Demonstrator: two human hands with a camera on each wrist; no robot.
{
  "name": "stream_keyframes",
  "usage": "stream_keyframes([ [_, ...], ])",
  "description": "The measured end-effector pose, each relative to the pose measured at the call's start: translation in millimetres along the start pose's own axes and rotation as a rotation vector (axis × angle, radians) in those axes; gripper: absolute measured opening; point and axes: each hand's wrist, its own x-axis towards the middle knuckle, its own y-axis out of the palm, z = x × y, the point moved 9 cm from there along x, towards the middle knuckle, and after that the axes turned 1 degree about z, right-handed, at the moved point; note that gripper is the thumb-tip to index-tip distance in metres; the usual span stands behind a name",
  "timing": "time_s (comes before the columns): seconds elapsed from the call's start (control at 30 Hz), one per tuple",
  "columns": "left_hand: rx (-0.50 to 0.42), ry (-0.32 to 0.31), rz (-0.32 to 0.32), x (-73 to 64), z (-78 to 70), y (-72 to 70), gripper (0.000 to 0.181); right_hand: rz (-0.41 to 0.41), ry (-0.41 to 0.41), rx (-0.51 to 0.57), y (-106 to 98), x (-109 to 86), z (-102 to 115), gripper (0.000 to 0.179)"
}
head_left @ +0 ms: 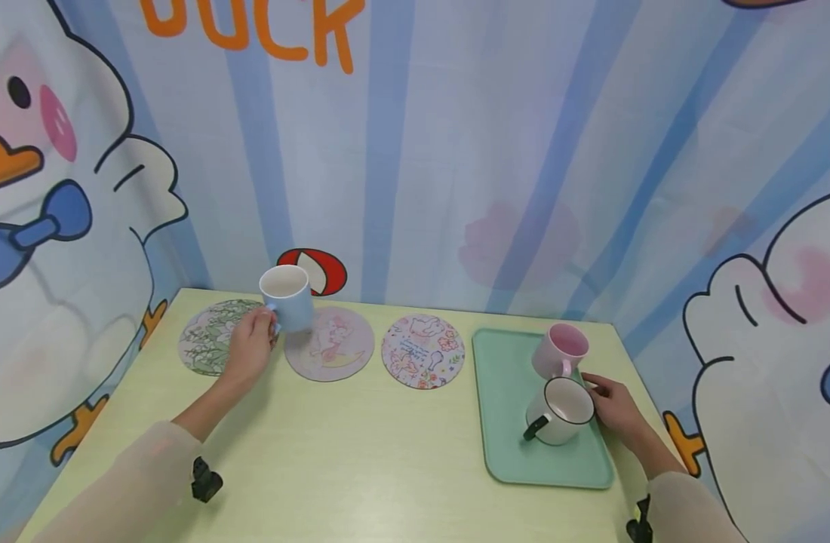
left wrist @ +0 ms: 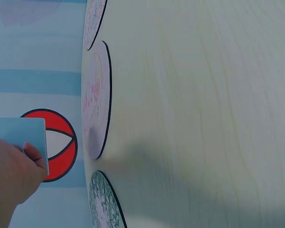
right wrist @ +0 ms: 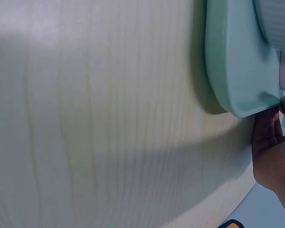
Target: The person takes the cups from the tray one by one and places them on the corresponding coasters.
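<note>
My left hand [head_left: 250, 343] grips the handle of a light blue mug [head_left: 291, 302], held upright in the air above the back of the table; in the left wrist view the mug [left wrist: 26, 133] stands clear of the tabletop. Below it lie a pink round coaster [head_left: 330, 351] and a green leafy coaster [head_left: 214, 332]. At the right, my right hand [head_left: 615, 407] pinches the right rim of a green tray [head_left: 510, 460], thumb over the edge and fingers outside it. On the tray stand a pink mug [head_left: 554, 354] and a white mug [head_left: 557, 415] with a black rim and handle.
A floral round coaster [head_left: 423, 351] lies between the pink coaster and the tray. Along the back edge of the pale wooden table [head_left: 361, 460] hangs a striped blue curtain [head_left: 428, 151] with cartoon ducks.
</note>
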Motion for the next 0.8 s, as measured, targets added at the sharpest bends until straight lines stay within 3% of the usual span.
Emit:
stream_keyframes([
  [0.53, 0.062, 0.009, -0.105, 3.8, 9.9, -41.5, 0.046, -0.009, -0.006, -0.006, -1, -1.9, 4, 0.046],
  [0.8, 0.147, -0.053, -0.147, 5.9, 24.6, -59.8, 0.050, -0.008, -0.013, 0.001, -1, -3.2, 5, 0.046],
])
